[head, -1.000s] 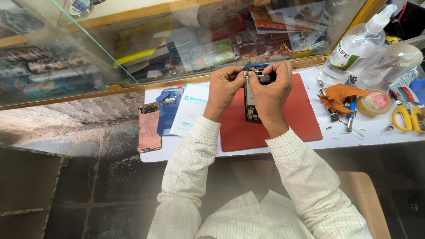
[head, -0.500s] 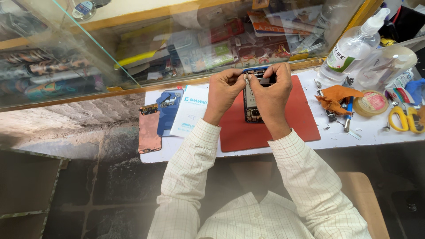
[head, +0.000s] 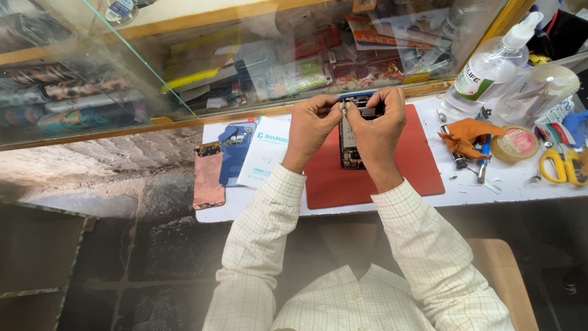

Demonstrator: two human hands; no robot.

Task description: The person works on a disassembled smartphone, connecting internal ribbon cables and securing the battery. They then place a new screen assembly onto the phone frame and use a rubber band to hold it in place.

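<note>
We have the opened phone [head: 349, 140] lying on the red mat [head: 416, 171], near the glass case [head: 245, 67]. Our right hand [head: 378, 125] is curled over its top edge, fingers closed on the frame. Our left hand [head: 312, 125] pinches a small metal tool [head: 343, 111] against the phone's upper corner (the tip is too small to make out). Left of the mat lie a paper slip [head: 264, 153], a blue phone cover [head: 236, 150] and a copper-coloured back plate [head: 208, 178]. To the right sit an orange cloth [head: 465, 132], a tape roll [head: 513, 144], yellow scissors [head: 560, 165] and a pump bottle [head: 490, 70].
</note>
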